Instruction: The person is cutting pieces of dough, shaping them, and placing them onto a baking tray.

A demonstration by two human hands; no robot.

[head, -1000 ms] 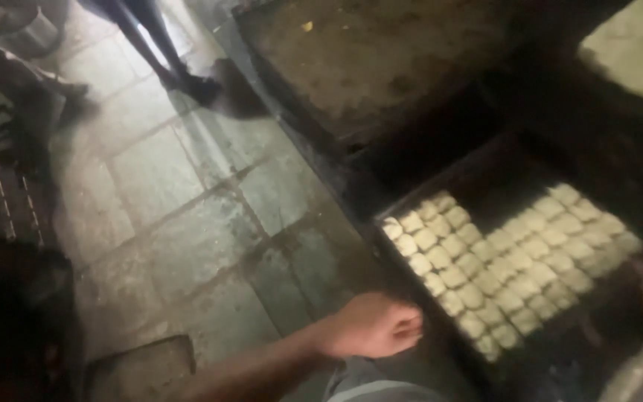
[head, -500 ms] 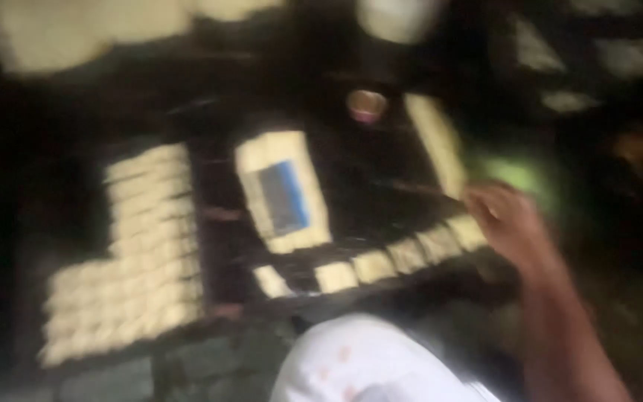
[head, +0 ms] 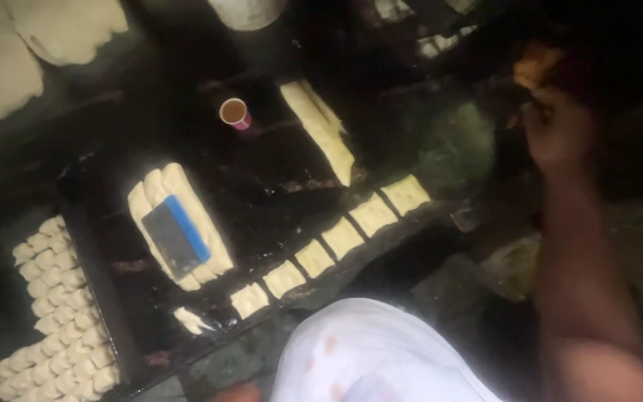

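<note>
Dough squares (head: 344, 237) sit in a neat diagonal row along the near edge of the dark oiled tray (head: 269, 179), and the right hand (head: 560, 134) is up at the far right, off the tray's corner and well apart from that row. Its fingers (head: 533, 112) look curled around something small and orange-brown (head: 536, 63), though the gloom makes it impossible to tell whether they truly grip it. The left hand is not in view. On the tray, a blue-edged scraper (head: 176, 237) lies flat on a stack of dough strips (head: 187, 216), with a long strip (head: 320, 128) beyond and a small cup (head: 234, 112) behind. To handle this well, the worker would, by the look of it, need to bring that hand back low over the row and lift each soft square cleanly, without smearing its neighbour.
</note>
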